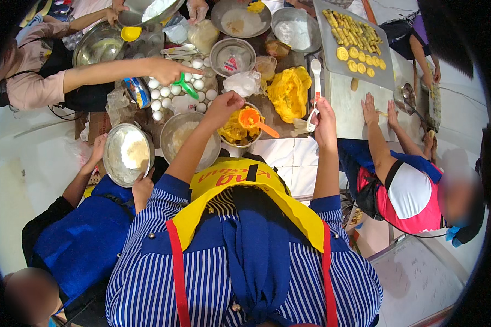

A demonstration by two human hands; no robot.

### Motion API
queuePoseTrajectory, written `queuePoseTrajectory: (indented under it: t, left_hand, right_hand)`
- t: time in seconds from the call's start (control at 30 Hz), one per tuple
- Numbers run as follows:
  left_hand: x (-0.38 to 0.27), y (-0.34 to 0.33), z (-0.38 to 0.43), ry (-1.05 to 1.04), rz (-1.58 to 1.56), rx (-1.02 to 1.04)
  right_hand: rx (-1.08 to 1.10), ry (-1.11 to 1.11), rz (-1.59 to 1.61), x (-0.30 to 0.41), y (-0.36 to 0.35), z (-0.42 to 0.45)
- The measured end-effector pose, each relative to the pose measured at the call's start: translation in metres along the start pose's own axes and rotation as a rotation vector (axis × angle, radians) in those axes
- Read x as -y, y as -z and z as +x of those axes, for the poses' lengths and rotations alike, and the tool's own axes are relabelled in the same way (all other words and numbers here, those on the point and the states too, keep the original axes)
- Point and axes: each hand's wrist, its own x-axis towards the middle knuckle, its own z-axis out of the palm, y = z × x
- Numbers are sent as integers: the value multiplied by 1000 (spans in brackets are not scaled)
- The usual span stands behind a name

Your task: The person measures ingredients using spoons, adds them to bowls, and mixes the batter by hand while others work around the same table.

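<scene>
My right hand (pixel 325 122) grips a bunch of white plastic measuring spoons (pixel 316 75), one spoon pointing away from me. My left hand (pixel 226 107) is raised above the near edge of the table, its fingertips close together; whether they pinch anything is not clear. Below and beside it stands a metal bowl holding a yellow plastic bag (pixel 231 130). An orange measuring cup (pixel 250 118) with yellow contents rests on that bag. Left of it is a metal bowl with pale flour (pixel 188 137). Between my hands lies a crumpled yellow bag (pixel 288 94).
White eggs (pixel 165 92) fill trays at the left, where a co-worker's hand (pixel 165 71) points. Another co-worker tilts a flour bowl (pixel 129 155). At right, a co-worker's hands (pixel 369 108) press dough on a table beside a tray of yellow pastries (pixel 356 45). More bowls stand behind.
</scene>
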Motion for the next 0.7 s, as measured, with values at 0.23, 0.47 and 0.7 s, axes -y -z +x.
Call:
queuePoseTrajectory:
  t: [0.23, 0.47, 0.7]
  left_hand:
    - [-51, -6, 64, -88, 408, -23]
    - [-18, -6, 111, -232, 533, -159]
    - [-18, -20, 82, -337, 1079, -66]
  right_hand:
    - [-63, -11, -115, -14, 23, 35]
    - [-122, -68, -107, -22, 35, 51]
    - [-99, -85, -87, -36, 53, 55]
